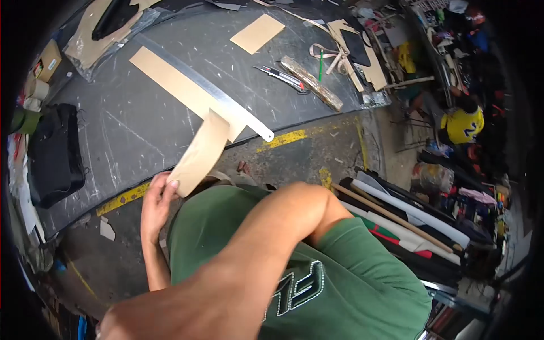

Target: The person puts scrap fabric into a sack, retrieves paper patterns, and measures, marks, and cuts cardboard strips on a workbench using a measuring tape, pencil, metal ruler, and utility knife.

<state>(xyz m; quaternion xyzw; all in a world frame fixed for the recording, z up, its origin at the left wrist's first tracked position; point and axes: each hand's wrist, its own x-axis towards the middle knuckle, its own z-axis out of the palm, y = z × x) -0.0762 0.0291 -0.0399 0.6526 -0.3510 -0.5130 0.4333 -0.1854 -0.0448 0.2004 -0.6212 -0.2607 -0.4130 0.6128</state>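
Observation:
My left hand is closed on the near end of a curved tan cardboard strip, its thumb on top. The strip's far end rests over a longer tan cardboard piece on the dark worktable. A steel ruler lies along that piece, its rounded end with a hole reaching past the table edge. My right arm crosses in front of my green shirt. My right hand is at the bottom left, partly cut off, its fingers hidden.
On the dark table lie a utility knife, a worn bar, a green pencil, a tan rectangle and a black fabric piece. Rolls of material stand right. A person in a yellow shirt sits farther off.

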